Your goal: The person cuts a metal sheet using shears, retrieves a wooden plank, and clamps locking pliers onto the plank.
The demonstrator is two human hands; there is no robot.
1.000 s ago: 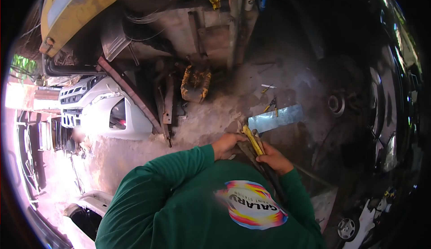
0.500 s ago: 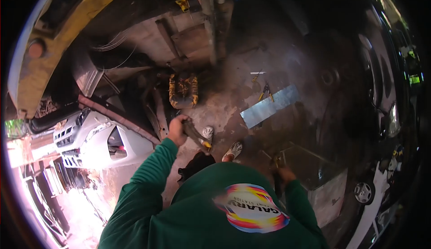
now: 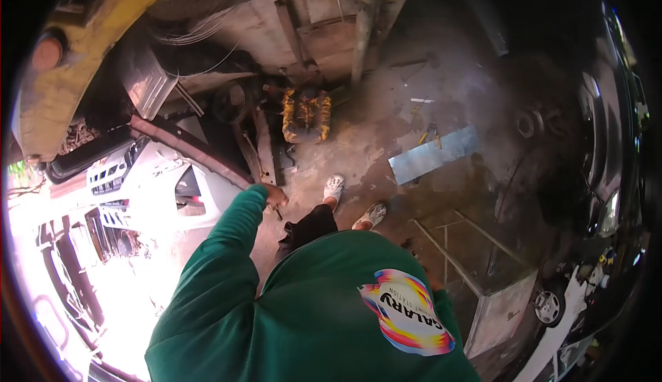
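Note:
My left hand [image 3: 276,196] is out to the left, beside the lower end of a rusty metal beam [image 3: 193,149]. Its fingers look curled, and a small dark end of something shows just below them; what it is cannot be made out. My right hand [image 3: 434,282] is low at the right side of the green shirt, mostly hidden and dark, so its fingers do not show. A shiny metal sheet [image 3: 433,156] lies on the floor ahead, with yellow-handled pliers [image 3: 431,134] at its upper edge. My two shoes stand below.
A yellow and black block-shaped object [image 3: 307,116] sits on the floor ahead. White car body parts [image 3: 162,182] lie at the left. A metal frame with a pale panel [image 3: 500,316] stands at the lower right. A dark car [image 3: 610,147] is at the far right.
My hands were together on a yellow-handled item and dark strips, then moved apart. The dark piece in my left hand no longer shows clearly. My right hand has dropped behind the shirt's edge.

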